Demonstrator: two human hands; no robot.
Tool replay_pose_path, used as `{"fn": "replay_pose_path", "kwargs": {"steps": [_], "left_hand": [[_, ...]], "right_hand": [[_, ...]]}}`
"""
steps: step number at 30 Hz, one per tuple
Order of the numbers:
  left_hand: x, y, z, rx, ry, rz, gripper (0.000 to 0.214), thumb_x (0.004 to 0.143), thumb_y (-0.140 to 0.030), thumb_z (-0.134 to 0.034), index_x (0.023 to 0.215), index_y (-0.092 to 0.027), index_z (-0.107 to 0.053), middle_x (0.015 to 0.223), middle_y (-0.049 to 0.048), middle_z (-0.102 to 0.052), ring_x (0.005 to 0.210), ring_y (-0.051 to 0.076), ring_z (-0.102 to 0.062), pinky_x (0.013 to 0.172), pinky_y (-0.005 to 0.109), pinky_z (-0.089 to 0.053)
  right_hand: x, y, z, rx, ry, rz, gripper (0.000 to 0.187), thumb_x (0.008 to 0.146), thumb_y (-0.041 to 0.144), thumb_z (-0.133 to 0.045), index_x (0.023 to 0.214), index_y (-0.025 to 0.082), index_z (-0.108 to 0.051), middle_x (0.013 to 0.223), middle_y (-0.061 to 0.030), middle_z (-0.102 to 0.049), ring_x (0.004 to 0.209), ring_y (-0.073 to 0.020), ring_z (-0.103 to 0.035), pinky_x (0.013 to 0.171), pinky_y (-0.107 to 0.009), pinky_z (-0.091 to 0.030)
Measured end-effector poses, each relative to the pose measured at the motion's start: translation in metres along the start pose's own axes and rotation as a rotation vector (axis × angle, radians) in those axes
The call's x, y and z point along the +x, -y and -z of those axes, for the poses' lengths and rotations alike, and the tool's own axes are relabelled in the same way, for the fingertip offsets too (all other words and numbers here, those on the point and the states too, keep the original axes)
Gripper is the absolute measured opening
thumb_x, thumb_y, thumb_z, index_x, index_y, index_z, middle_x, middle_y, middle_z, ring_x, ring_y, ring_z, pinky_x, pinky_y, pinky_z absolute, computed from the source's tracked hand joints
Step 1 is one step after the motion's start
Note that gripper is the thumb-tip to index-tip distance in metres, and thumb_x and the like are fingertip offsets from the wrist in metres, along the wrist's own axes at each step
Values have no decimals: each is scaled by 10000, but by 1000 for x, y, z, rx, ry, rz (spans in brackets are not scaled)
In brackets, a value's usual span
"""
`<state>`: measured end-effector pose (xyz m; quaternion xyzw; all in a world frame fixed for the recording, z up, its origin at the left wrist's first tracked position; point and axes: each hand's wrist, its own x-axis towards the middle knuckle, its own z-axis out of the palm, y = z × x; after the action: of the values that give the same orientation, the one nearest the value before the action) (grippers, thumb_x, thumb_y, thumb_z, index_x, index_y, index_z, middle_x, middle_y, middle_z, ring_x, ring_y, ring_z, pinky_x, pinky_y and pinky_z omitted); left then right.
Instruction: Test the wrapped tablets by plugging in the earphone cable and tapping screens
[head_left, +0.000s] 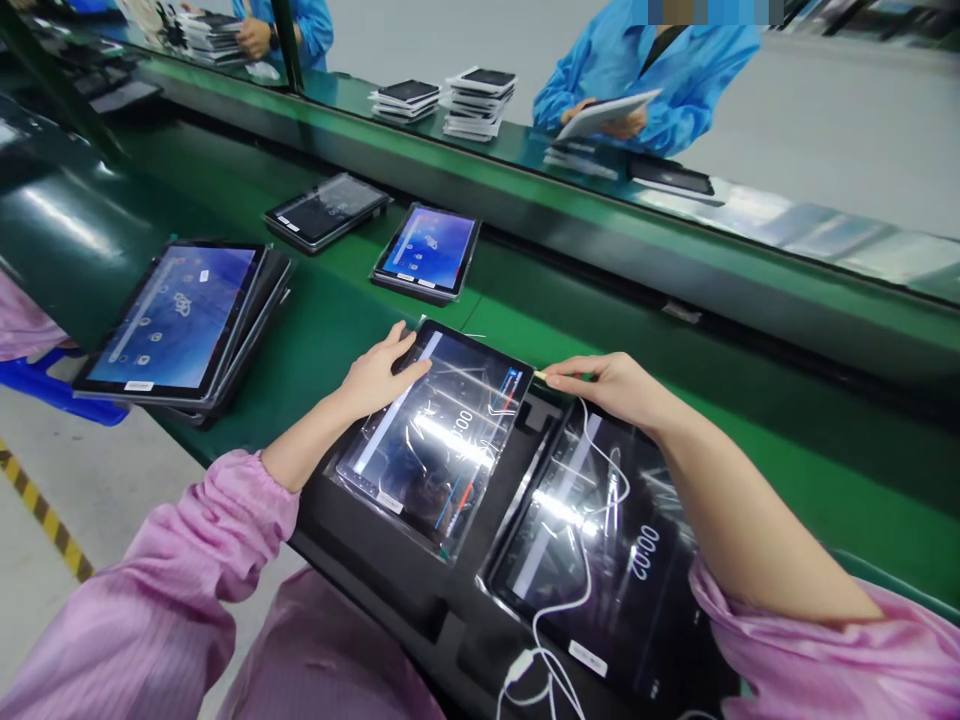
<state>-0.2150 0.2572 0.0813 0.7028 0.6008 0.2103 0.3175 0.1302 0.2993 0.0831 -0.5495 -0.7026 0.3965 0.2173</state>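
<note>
Two tablets lie side by side in a black fixture (420,590) in front of me. My left hand (379,375) rests on the far left corner of the left tablet (439,440), whose lit screen shows a timer. My right hand (611,385) pinches a small plug at that tablet's far right corner. A white cable (581,590) runs from this hand across the right tablet (600,545), which also shows a timer, to a white connector near the front edge.
On the green conveyor (330,330) lie a stack of tablets (180,320) at the left and two single tablets (429,250) farther back. Across the line, people in blue coats (660,80) handle tablets beside small stacks (480,100).
</note>
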Motion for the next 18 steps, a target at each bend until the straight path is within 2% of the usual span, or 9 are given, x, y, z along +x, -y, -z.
{"fn": "replay_pose_path", "kwargs": {"steps": [4, 8, 11, 13, 15, 16, 18], "left_hand": [[1, -1, 3, -41, 27, -4, 741, 923, -590, -519, 1554, -207, -452, 1714, 124, -183, 1566, 347, -268, 1266, 541, -235], [5, 0, 3, -62, 24, 11, 756, 926, -570, -505, 1564, -169, -437, 1716, 127, -164, 1573, 330, -242, 1283, 499, -202], [10, 6, 1, -85, 21, -4, 707, 953, -521, -471, 1550, -143, -458, 1714, 123, -182, 1581, 291, -220, 1290, 438, -196], [12, 9, 1, -74, 13, -8, 656, 967, -476, -467, 1540, -158, -477, 1717, 114, -185, 1586, 264, -208, 1294, 412, -180], [15, 12, 0, -35, -14, -21, 617, 966, -441, -497, 1528, -186, -497, 1717, 107, -198, 1590, 257, -205, 1297, 415, -169], [16, 14, 0, -16, -30, -34, 606, 963, -425, -518, 1521, -190, -506, 1714, 108, -216, 1592, 259, -203, 1298, 424, -170], [20, 15, -1, 4, -47, -65, 594, 954, -391, -553, 1506, -174, -522, 1700, 119, -267, 1593, 267, -209, 1296, 436, -175]], "right_hand": [[3, -1, -2, -57, -42, 35, 500, 648, 731, -807, 832, 267, -836, 920, -64, -801, 929, -335, -734, 914, -476, -572], [6, -4, -8, -108, -66, 12, 390, 757, 591, -772, 909, 238, -836, 952, -69, -801, 908, -327, -727, 846, -445, -567], [-1, 6, -12, -316, -125, 70, 286, 874, 457, -674, 950, 228, -827, 1010, -89, -792, 960, -351, -710, 875, -503, -539], [-19, 21, -12, -501, -201, 183, 281, 934, 395, -602, 1034, 238, -812, 1101, -108, -767, 1059, -381, -672, 935, -578, -500], [-52, 41, -13, -561, -194, 321, 314, 975, 339, -537, 1170, 265, -772, 1211, -104, -723, 1145, -375, -633, 989, -605, -469], [-74, 51, -13, -527, -129, 385, 338, 989, 307, -506, 1229, 281, -744, 1249, -92, -704, 1163, -352, -628, 1009, -586, -468], [-122, 70, -19, -411, 92, 468, 373, 1008, 246, -461, 1277, 308, -713, 1261, -61, -695, 1149, -297, -641, 1021, -518, -487]]}}
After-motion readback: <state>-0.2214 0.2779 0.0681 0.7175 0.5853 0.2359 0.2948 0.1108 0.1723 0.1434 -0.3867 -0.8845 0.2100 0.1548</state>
